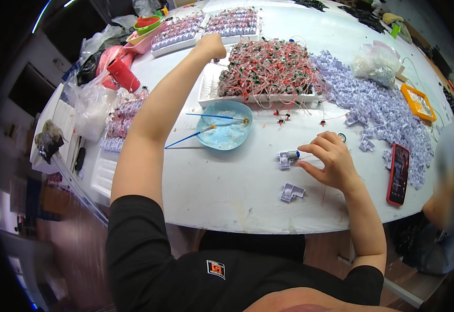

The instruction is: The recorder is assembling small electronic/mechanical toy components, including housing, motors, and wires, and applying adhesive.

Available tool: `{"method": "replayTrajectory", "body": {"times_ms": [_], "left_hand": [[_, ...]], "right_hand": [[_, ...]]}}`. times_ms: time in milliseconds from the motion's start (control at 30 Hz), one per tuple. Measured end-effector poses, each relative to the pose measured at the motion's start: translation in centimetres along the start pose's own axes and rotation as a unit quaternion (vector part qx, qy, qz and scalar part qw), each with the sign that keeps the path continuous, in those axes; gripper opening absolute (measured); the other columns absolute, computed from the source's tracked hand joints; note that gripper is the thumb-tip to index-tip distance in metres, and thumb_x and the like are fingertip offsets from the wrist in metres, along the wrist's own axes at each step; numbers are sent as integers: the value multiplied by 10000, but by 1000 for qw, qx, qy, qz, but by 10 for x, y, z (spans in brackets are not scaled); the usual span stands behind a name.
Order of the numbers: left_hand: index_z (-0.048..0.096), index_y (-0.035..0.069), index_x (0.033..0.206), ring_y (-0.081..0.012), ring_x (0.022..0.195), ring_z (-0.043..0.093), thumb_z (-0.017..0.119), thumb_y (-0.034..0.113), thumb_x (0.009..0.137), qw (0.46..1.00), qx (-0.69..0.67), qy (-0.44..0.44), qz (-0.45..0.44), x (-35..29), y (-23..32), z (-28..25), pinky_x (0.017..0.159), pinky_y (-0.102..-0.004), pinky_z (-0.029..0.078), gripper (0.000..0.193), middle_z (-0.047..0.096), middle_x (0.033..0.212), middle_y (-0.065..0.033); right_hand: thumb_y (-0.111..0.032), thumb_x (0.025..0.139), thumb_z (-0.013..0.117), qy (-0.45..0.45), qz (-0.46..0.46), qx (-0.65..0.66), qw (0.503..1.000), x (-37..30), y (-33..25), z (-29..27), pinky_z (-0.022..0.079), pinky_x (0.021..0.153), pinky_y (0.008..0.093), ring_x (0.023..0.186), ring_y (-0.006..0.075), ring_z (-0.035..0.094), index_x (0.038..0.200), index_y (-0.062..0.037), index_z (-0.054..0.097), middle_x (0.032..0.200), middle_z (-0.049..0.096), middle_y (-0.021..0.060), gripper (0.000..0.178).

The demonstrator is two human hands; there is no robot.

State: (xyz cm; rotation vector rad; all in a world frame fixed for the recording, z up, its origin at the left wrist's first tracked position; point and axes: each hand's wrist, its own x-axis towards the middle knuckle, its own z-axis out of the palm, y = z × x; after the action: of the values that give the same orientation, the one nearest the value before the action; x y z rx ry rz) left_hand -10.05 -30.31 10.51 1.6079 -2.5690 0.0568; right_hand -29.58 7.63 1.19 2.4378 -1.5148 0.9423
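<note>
Motor (292,155), white table (222,195), brown floor (76,242)

Left hand (212,47) with fingertips hidden, neighbouring person (451,179) blurred.

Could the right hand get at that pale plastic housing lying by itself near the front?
Probably yes: the pale plastic housing lies close to the right hand, with nothing seen covering it and bare tabletop between them. The fingers are at a small motor, though.

white table (227,208) | reddish-brown floor (76,244), lower left | light strip (41,16), upper left
</note>
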Motion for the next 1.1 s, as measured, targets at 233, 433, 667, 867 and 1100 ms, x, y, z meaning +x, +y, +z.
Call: {"method": "replayTrajectory", "body": {"times_ms": [233,433,667,867,1100], "left_hand": [[762,8,954,-342,988,710,722,218,706,995,9,91,-28,-6,-31,-32,906,-392,556,327,729,997,-222],[773,67,1053,-303,940,723,737,306,748,948,-155,275,47,-32,-45,-70,901,-370,555,390,752,972,-170],[752,36,1095,-143,794,701,767,203,841,885,-312,316,138,-90,-15,-93,747,-276,558,304,748,891,-90],[712,-15,1124,-120,816,688,721,28,870,808,-528,149,216,-234,54,-80,766,-253,560,258,734,954,-92],[719,17,1164,-124,946,662,725,-36,858,776,-573,63,256,-351,96,19,870,-261,586,311,639,1028,-60]], "right_hand": [[-257,797,808,10,-16,-7,1000,5,-1,0,476,787,371,858,228,584,962,-110,701,840,633,29,245],[-259,802,806,20,-5,3,1000,-2,-1,2,481,780,371,857,231,587,934,-108,712,838,639,34,222],[-252,813,800,48,28,12,998,-13,11,7,494,786,383,823,262,598,955,-95,726,812,644,59,224],[-236,921,718,241,82,120,960,3,-11,-2,524,851,326,945,229,673,1121,-58,716,1016,727,92,267],[-214,959,698,91,195,539,815,-13,-93,-2,528,866,235,991,111,671,1233,2,672,1075,726,78,350]]}}
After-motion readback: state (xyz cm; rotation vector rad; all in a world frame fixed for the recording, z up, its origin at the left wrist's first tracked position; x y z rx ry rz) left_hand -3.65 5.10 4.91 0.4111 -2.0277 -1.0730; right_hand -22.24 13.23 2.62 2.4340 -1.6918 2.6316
